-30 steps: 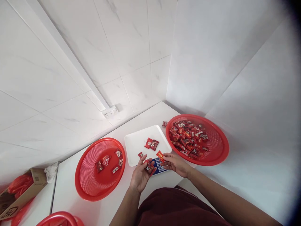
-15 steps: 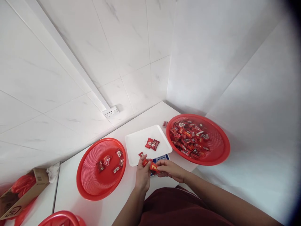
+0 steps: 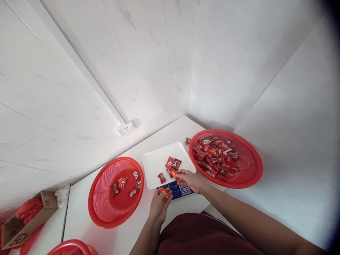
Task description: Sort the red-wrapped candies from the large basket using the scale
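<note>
My left hand (image 3: pixel 158 205) is closed on a red candy packet (image 3: pixel 165 193) with yellow lettering, held just in front of the scale's blue keypad (image 3: pixel 186 191). Over the near right edge of the white scale tray (image 3: pixel 152 161), my right hand (image 3: pixel 190 180) pinches another red candy packet (image 3: pixel 173 173). Several small wrapped candies lie on the tray: a red one (image 3: pixel 170 162), a dark red one (image 3: pixel 176 164) beside it, and a red one (image 3: pixel 162 177) nearer the front. One more is partly hidden behind the packet at my right fingertips.
A red basket (image 3: pixel 255 159) heaped with wrapped candies stands at right, a loose candy (image 3: pixel 187 140) beside it. Another red basket (image 3: pixel 97 205) at left holds several candies. A third basket (image 3: pixel 71 243) and a cardboard box (image 3: pixel 49 209) are at lower left. A power socket (image 3: pixel 125 128) is on the wall.
My hands, close together before, have moved apart. The right went forward over the tray with a packet; the left dropped back slightly, still holding one. More of the blue keypad shows.
</note>
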`<action>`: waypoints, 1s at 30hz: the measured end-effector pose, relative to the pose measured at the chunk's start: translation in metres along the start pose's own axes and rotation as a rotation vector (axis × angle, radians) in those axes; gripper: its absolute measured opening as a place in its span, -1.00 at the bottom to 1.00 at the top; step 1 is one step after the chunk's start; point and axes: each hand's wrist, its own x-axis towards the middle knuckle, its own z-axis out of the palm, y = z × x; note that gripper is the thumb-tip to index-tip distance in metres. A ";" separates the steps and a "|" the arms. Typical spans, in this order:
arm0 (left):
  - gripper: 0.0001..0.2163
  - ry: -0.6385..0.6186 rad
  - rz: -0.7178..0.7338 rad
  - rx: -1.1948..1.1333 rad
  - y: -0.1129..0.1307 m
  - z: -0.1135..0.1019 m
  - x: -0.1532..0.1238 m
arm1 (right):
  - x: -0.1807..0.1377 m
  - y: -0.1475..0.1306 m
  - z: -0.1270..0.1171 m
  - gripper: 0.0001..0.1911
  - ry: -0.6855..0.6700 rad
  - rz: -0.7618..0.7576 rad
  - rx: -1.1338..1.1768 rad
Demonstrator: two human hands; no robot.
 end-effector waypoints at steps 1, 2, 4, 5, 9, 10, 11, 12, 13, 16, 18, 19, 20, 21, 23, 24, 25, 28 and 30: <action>-0.81 -0.009 -0.002 0.004 0.000 -0.001 -0.001 | 0.001 0.002 -0.002 -0.84 0.020 0.012 -0.007; -0.82 -0.016 -0.003 0.008 -0.001 -0.003 -0.002 | 0.002 0.004 -0.006 -0.85 0.034 0.024 -0.006; -0.83 -0.015 0.000 0.022 -0.001 -0.006 -0.003 | 0.003 0.008 -0.015 -0.86 0.066 0.054 0.001; -0.83 -0.011 0.005 0.036 0.000 -0.007 -0.002 | 0.003 0.010 -0.020 -0.86 0.089 0.072 0.003; -0.82 -0.020 0.081 0.122 0.013 -0.002 0.003 | 0.004 0.010 -0.028 -0.86 0.164 0.102 0.011; -0.80 -0.032 0.112 0.143 0.020 0.002 0.005 | 0.004 0.007 -0.026 -0.87 0.162 0.094 0.010; -0.76 -0.051 0.143 0.165 0.027 0.007 0.007 | 0.005 0.005 -0.024 -0.87 0.153 0.082 0.005; -0.69 -0.070 0.170 0.196 0.034 0.013 0.010 | 0.006 0.001 -0.020 -0.88 0.137 0.070 -0.003; -0.61 -0.087 0.191 0.241 0.041 0.019 0.012 | 0.007 -0.003 -0.015 -0.89 0.119 0.058 -0.011; -0.39 -0.051 0.240 0.470 0.053 0.028 0.017 | 0.010 -0.012 -0.004 -0.79 0.099 0.012 -0.062; -0.36 0.005 0.292 0.619 0.052 0.024 0.018 | 0.011 -0.014 -0.005 -0.69 0.109 -0.032 -0.135; -0.38 0.022 0.316 0.663 0.049 0.019 0.018 | 0.010 -0.013 -0.008 -0.67 0.119 -0.054 -0.183; -0.40 0.035 0.332 0.684 0.045 0.011 0.016 | 0.008 -0.010 -0.013 -0.67 0.126 -0.073 -0.235; -0.43 0.050 0.340 0.684 0.041 0.002 0.014 | 0.006 -0.007 -0.020 -0.69 0.133 -0.091 -0.287; -0.50 0.088 0.341 0.655 0.033 -0.018 0.008 | 0.000 0.001 -0.037 -0.73 0.156 -0.127 -0.391; -0.55 0.108 0.338 0.643 0.028 -0.029 0.005 | -0.003 0.006 -0.047 -0.75 0.171 -0.147 -0.444; -0.61 0.121 0.328 0.638 0.024 -0.039 0.001 | -0.006 0.010 -0.057 -0.75 0.191 -0.168 -0.501; -0.73 0.121 0.259 0.651 0.011 -0.062 -0.011 | -0.013 0.019 -0.086 -0.73 0.313 -0.255 -0.726; -0.76 0.111 0.207 0.656 0.003 -0.070 -0.018 | -0.015 0.022 -0.101 -0.70 0.436 -0.378 -0.931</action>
